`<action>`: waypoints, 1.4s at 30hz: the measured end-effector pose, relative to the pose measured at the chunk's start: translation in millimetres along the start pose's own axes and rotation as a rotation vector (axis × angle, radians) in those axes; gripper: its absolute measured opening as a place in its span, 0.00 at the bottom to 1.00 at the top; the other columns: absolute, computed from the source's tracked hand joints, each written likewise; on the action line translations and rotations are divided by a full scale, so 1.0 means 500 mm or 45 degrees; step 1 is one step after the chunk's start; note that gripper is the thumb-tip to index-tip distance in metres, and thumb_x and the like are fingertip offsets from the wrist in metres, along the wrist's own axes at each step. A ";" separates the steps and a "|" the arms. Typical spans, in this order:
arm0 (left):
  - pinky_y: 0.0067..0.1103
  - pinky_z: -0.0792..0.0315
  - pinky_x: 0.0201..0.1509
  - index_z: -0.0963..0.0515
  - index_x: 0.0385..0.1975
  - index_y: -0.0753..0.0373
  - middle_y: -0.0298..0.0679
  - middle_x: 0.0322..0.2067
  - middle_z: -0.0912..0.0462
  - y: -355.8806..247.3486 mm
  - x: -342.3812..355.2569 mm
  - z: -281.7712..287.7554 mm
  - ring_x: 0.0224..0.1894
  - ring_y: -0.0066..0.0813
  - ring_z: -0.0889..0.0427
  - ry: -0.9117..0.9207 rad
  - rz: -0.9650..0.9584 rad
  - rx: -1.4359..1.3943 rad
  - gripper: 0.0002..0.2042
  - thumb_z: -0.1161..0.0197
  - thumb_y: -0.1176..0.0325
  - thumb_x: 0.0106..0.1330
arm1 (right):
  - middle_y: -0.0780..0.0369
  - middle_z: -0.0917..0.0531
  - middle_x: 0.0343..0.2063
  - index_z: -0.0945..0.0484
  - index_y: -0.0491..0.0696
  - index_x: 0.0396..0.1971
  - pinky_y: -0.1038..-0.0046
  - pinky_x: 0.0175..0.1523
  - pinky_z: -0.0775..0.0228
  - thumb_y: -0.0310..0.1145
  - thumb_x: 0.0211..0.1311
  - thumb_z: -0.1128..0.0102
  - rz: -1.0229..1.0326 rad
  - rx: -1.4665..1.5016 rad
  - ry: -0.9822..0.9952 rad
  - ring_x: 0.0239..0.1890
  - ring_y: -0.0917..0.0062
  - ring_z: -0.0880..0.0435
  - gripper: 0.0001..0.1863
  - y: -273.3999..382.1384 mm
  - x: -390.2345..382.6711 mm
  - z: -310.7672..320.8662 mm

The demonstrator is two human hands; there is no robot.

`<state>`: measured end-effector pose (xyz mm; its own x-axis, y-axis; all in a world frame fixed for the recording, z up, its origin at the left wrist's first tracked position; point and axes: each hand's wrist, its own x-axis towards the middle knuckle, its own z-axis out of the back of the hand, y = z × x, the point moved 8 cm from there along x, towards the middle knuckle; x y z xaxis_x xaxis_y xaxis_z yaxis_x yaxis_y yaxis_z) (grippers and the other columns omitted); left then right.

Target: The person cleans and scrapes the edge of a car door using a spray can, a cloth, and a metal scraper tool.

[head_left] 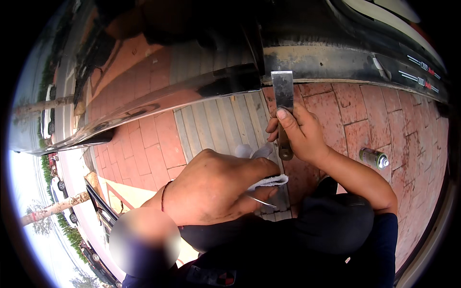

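My right hand (300, 132) grips a flat scraper (282, 89) upright, thumb on its handle, with the wide metal blade pointing toward the dark door sill (321, 62). My left hand (223, 185) is closed just below and left of it, holding a folded white cloth (276, 180). A thin metal piece (264, 201) juts from beneath those fingers; I cannot tell what it is. More white material (245, 150) shows behind my left knuckles, partly hidden.
A glossy black open car door (144, 72) spans the upper left. A spray can (373, 158) lies on red paving (355, 110) at my right, beside a grey ribbed strip (211, 120). My dark-clothed knee (331, 225) is below. Parked cars (65, 192) and a tree trunk stand far left.
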<state>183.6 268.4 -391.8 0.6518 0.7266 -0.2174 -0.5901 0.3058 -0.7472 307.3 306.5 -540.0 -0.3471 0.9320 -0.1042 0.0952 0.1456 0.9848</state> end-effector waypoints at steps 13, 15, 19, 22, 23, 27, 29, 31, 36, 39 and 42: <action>0.32 0.24 0.28 0.48 0.75 0.63 0.45 0.21 0.19 0.043 0.056 -0.024 0.22 0.45 0.18 -0.216 0.122 0.709 0.46 0.32 0.70 0.55 | 0.57 0.16 0.29 0.25 0.41 0.43 0.71 0.36 0.26 0.40 0.78 0.48 0.265 -0.223 -0.217 0.30 0.72 0.16 0.15 0.039 -0.005 -0.020; 0.32 0.24 0.28 0.50 0.76 0.66 0.45 0.23 0.19 0.040 0.063 -0.038 0.23 0.44 0.18 -0.213 0.101 0.819 0.48 0.31 0.70 0.53 | 0.56 0.17 0.29 0.25 0.41 0.43 0.69 0.37 0.27 0.39 0.77 0.48 0.302 -0.190 -0.210 0.30 0.69 0.17 0.15 0.044 -0.002 -0.025; 0.32 0.24 0.28 0.55 0.76 0.69 0.46 0.28 0.17 0.051 0.066 -0.054 0.25 0.43 0.17 -0.064 0.182 0.851 0.51 0.31 0.71 0.52 | 0.55 0.18 0.29 0.25 0.41 0.43 0.68 0.36 0.27 0.39 0.77 0.47 0.304 -0.137 -0.196 0.30 0.67 0.18 0.14 0.031 0.001 -0.024; 0.32 0.24 0.29 0.56 0.76 0.71 0.46 0.28 0.18 0.056 0.070 -0.058 0.25 0.43 0.17 -0.040 0.199 0.873 0.51 0.31 0.71 0.52 | 0.54 0.18 0.28 0.25 0.41 0.42 0.68 0.35 0.28 0.38 0.76 0.47 0.343 -0.171 -0.205 0.29 0.66 0.18 0.14 0.032 0.003 -0.020; 0.32 0.24 0.29 0.56 0.76 0.71 0.46 0.27 0.18 0.054 0.069 -0.058 0.25 0.43 0.17 -0.072 0.186 0.856 0.52 0.31 0.71 0.52 | 0.54 0.18 0.28 0.25 0.41 0.42 0.68 0.35 0.28 0.38 0.76 0.47 0.340 -0.164 -0.188 0.29 0.67 0.18 0.14 0.032 0.005 -0.021; 0.32 0.23 0.29 0.57 0.75 0.71 0.46 0.26 0.18 0.049 0.070 -0.055 0.26 0.43 0.17 -0.133 0.137 0.862 0.52 0.31 0.71 0.52 | 0.54 0.19 0.28 0.25 0.41 0.42 0.67 0.35 0.28 0.38 0.76 0.47 0.327 -0.153 -0.162 0.29 0.66 0.18 0.13 0.030 0.010 -0.021; 0.32 0.23 0.29 0.57 0.75 0.72 0.46 0.26 0.18 0.053 0.069 -0.063 0.26 0.43 0.17 -0.123 0.132 0.867 0.52 0.31 0.71 0.51 | 0.54 0.19 0.27 0.25 0.41 0.42 0.67 0.35 0.28 0.38 0.76 0.47 0.340 -0.156 -0.173 0.29 0.65 0.18 0.14 0.029 0.010 -0.019; 0.32 0.23 0.30 0.57 0.75 0.73 0.46 0.26 0.18 0.051 0.071 -0.060 0.26 0.43 0.17 -0.126 0.135 0.859 0.52 0.30 0.71 0.51 | 0.54 0.19 0.28 0.25 0.41 0.43 0.67 0.35 0.28 0.38 0.76 0.47 0.371 -0.161 -0.186 0.29 0.64 0.18 0.14 0.033 0.012 -0.016; 0.32 0.23 0.31 0.57 0.75 0.74 0.46 0.26 0.18 0.045 0.075 -0.063 0.26 0.45 0.17 -0.065 0.187 0.863 0.52 0.30 0.72 0.51 | 0.53 0.18 0.28 0.25 0.41 0.44 0.66 0.36 0.28 0.39 0.76 0.47 0.377 -0.185 -0.182 0.30 0.63 0.17 0.14 0.022 0.012 -0.014; 0.32 0.23 0.31 0.56 0.75 0.74 0.46 0.26 0.18 0.040 0.078 -0.055 0.26 0.45 0.17 -0.130 0.187 0.801 0.52 0.30 0.72 0.51 | 0.52 0.18 0.29 0.25 0.41 0.45 0.66 0.36 0.27 0.40 0.76 0.47 0.363 -0.179 -0.169 0.31 0.63 0.16 0.15 0.040 0.016 -0.013; 0.32 0.23 0.30 0.56 0.75 0.74 0.46 0.25 0.18 0.036 0.079 -0.053 0.25 0.45 0.17 -0.198 0.112 0.799 0.52 0.31 0.72 0.51 | 0.52 0.17 0.30 0.25 0.41 0.46 0.66 0.37 0.27 0.40 0.76 0.47 0.322 -0.191 -0.152 0.31 0.63 0.16 0.15 0.036 0.015 -0.012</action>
<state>211.4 286.5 -430.4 0.5397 0.8314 -0.1322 -0.8348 0.5083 -0.2115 301.0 313.9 -522.4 -0.2173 0.9661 0.1396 0.0230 -0.1379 0.9902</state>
